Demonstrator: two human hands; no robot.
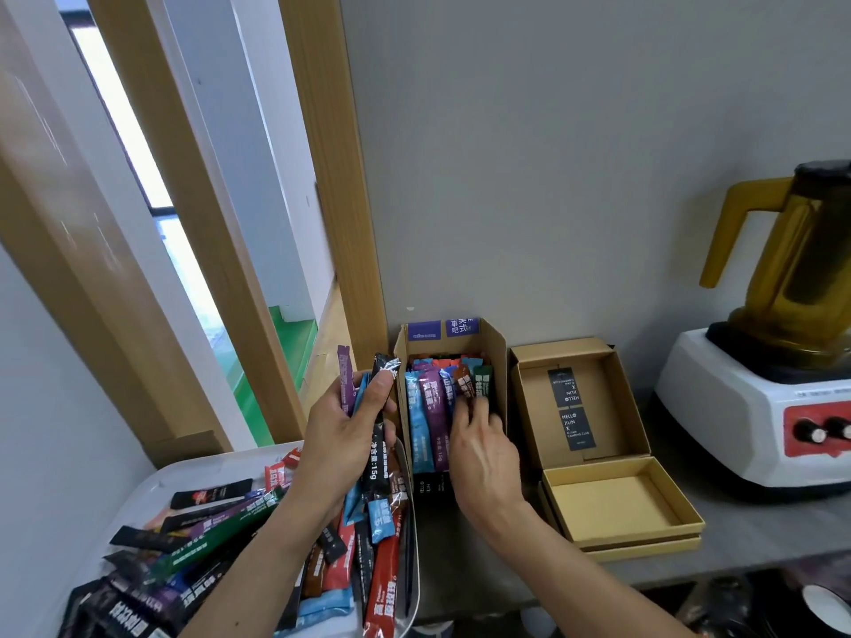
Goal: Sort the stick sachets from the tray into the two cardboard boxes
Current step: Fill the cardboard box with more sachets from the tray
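Observed left grip clamped round an upright bundle of stick sachets above the right edge of the tray, just left of the tall cardboard box, and right grip inside that box, fingertips on a standing brown sachet, pinch or mere touch not discernible; second box alongside.

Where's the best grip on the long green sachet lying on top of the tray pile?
Pinch the green sachet across its narrow width, around mid-length or slightly toward its lower-left end, coming straight down from above. It lies flat and diagonal on top of the pile in the tray with both long edges exposed. Its upper-right end sits right against the left forearm, so that end is likely crowded.
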